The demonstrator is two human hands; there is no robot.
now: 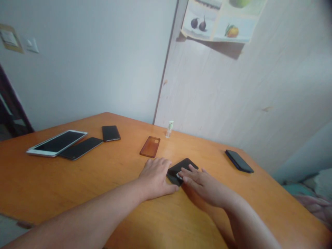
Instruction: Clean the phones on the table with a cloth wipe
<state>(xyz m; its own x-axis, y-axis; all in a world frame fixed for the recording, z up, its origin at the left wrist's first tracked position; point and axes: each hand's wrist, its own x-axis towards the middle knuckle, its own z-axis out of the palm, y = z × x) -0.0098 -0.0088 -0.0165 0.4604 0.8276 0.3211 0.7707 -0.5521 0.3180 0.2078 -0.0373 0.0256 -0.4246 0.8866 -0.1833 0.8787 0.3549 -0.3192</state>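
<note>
an orange-brown wooden table (124,169) fills the lower view, against a pale wall (116,62) with a fruit poster (220,20). past the right edge, fabric (315,204) lies blurred. the far edge runs close behind a small bottle (169,129). a stretch of wood separates the hands from a dark phone (239,161) near the right edge; another parts them from a white tablet (61,142) and two black phones (83,148) at left. the bottle is see-through, its contents unclear; left of it lies a brown case (150,147). the phone (185,169) lies between both hands. the left hand (157,178) spans its near-left end, thumb and fingers apart; the right hand (202,183) reaches over it, fingers extended at a white patch (179,175). i cannot tell if either grips.
</note>
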